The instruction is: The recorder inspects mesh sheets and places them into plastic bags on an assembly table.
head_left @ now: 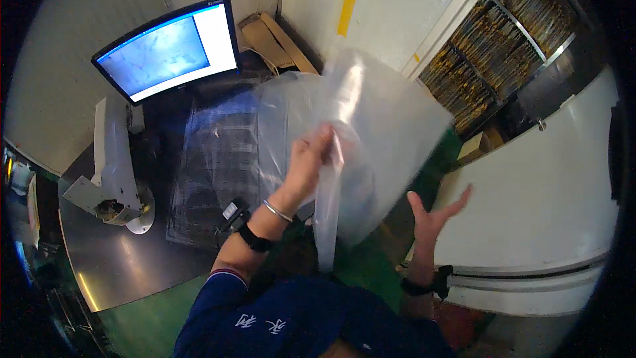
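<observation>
My left hand (309, 161) is closed on the edge of a large clear plastic sheet (404, 129), gathering it into a fold. The sheet stands up and spreads out to the right of that hand, and a narrow folded strip hangs below it. Whether it is a single sheet or a bag I cannot tell. To the right, apart from the plastic, my right hand (434, 217) is raised with thumb and fingers spread, holding nothing. More clear plastic (285, 109) lies on the table left of the sheet, beside a dark stack under clear film (215, 159).
A lit monitor (165, 50) stands at the back left, with a white instrument stand (116, 152) on the metal table (122, 258). A black adapter (232, 212) lies near my left wrist. Cardboard (271, 40) leans behind; a rack (497, 46) and white door (530, 185) are right.
</observation>
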The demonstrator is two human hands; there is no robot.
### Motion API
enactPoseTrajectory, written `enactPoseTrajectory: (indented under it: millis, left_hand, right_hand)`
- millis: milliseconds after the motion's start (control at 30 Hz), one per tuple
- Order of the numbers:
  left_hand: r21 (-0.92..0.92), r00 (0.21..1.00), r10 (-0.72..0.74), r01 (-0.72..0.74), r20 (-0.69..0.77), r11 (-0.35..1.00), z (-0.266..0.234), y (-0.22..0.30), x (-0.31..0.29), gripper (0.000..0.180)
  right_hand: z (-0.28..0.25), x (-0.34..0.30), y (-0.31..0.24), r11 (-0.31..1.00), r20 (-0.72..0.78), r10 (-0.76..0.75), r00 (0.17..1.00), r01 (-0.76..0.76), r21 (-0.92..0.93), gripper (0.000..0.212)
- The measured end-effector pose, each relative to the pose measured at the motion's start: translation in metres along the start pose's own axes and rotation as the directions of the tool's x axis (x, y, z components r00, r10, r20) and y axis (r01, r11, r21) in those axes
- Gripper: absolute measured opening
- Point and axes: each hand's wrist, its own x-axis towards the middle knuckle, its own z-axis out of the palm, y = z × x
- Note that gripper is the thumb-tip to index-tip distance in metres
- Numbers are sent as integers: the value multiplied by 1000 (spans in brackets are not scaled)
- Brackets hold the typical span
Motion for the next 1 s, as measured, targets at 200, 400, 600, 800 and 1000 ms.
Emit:
enactPoseTrajectory:
  millis: [200,400,600,800,1000]
  left_hand:
    - [-279,915,194,-301,-353,912,-74,-14,87,31]
    - [350,748,267,-50,-607,935,-142,-57,73,82]
    - [792,499,701,591,-509,155,-236,-92,-64,81]
    - [250,90,650,955,-754,158,-268,-107,-155,79]
    - [108,39,568,990,-822,87,-246,-102,-138,79]
  right_hand:
    - [128,-14,127,470,733,603,315,-883,-7,132]
    - [232,-17,162,645,670,514,536,-756,110,115]
    - [260,-4,188,380,857,384,345,-904,194,80]
    - [254,38,136,312,859,497,123,-949,-45,64]
    - [246,37,139,327,805,564,184,-945,-13,58]
